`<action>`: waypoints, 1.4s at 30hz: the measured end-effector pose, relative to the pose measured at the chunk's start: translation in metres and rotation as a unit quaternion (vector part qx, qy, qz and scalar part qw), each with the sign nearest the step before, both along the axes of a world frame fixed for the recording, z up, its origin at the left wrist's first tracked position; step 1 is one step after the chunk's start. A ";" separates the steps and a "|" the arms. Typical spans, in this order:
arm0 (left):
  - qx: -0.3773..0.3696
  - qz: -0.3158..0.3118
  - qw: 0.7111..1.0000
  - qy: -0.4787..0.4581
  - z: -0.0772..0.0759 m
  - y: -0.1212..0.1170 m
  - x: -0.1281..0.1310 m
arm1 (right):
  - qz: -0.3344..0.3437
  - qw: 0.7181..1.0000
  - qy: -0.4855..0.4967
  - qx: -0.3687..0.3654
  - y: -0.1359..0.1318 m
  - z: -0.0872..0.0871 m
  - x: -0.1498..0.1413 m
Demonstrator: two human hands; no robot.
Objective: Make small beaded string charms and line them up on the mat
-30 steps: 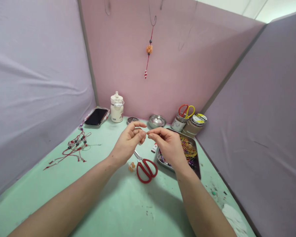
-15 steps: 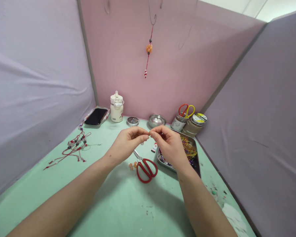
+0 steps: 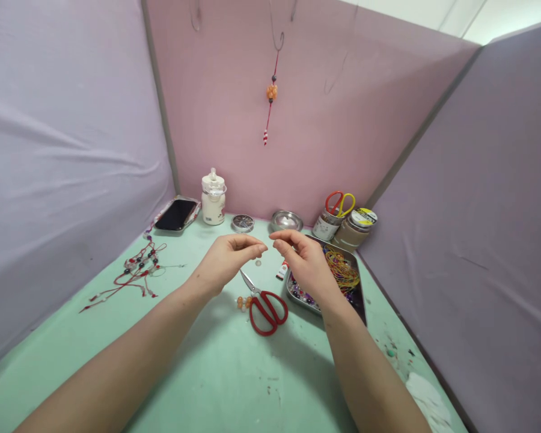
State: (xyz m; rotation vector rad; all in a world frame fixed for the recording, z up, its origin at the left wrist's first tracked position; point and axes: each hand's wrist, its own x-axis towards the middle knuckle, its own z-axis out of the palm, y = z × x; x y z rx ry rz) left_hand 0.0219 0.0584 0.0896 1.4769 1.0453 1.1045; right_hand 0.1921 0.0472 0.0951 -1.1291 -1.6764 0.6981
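My left hand [image 3: 228,261] hovers above the table with thumb and fingers pinched together. Whatever lies between those fingertips is too small to make out. Just right of it is my right hand [image 3: 309,261], its index finger stretched out and slightly apart from the thumb, with nothing visible in the gap. A small clear bead [image 3: 258,263] shows below the left fingertips; I cannot tell whether it hangs or lies on the table. Under the hands lie red-handled scissors [image 3: 269,311], blades partly spread, beside a small cluster of orange and clear beads [image 3: 243,303].
A metal tray [image 3: 304,305] of beads and yellow cord sits at right. Along the back stand a white jar [image 3: 213,198], a round tin [image 3: 242,224], a metal bowl [image 3: 287,221] and jars. Left are a phone [image 3: 176,215] and beaded red cords [image 3: 139,264]. A beaded pendant [image 3: 272,92] hangs above.
My fingertips, which met before, have drawn slightly apart. The right index finger has straightened away from the thumb. The view has shifted a little.
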 end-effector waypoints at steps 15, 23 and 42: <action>0.009 0.023 0.999 -0.023 0.000 0.002 0.001 | 0.048 0.996 0.039 -0.065 0.006 -0.008 -0.009; -0.001 0.025 0.999 -0.041 0.001 0.000 0.003 | 0.047 0.993 0.061 -0.091 0.005 -0.008 -0.011; -0.010 0.028 0.999 -0.042 0.003 -0.001 0.003 | 0.045 0.991 0.049 -0.112 0.005 -0.009 -0.010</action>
